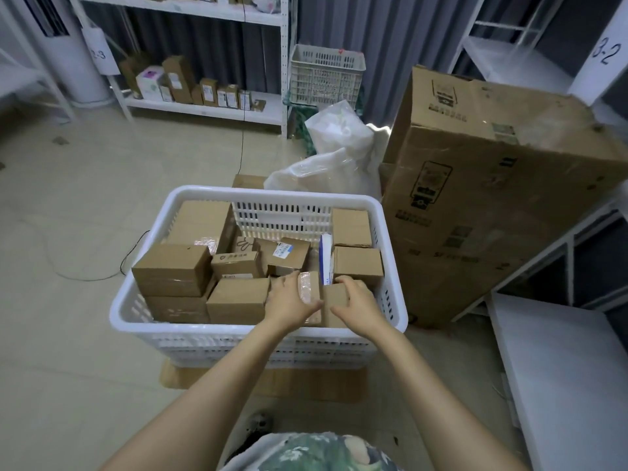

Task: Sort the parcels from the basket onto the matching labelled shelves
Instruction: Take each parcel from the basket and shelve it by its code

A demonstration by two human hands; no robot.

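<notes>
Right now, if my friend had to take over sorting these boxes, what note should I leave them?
Left hand: fingers curled on the taped parcel near the basket's front right corner.
Right hand: grips the plain brown parcel right beside it.
Neither parcel looks lifted out yet.
The white basket is packed with brown parcels.
Done: a row of parcels stands on the back shelf, near the 2-3 label.
Left: nearly everything. Read each parcel's label and carry it to its shelf; the 3-2 label is on the right.
</notes>
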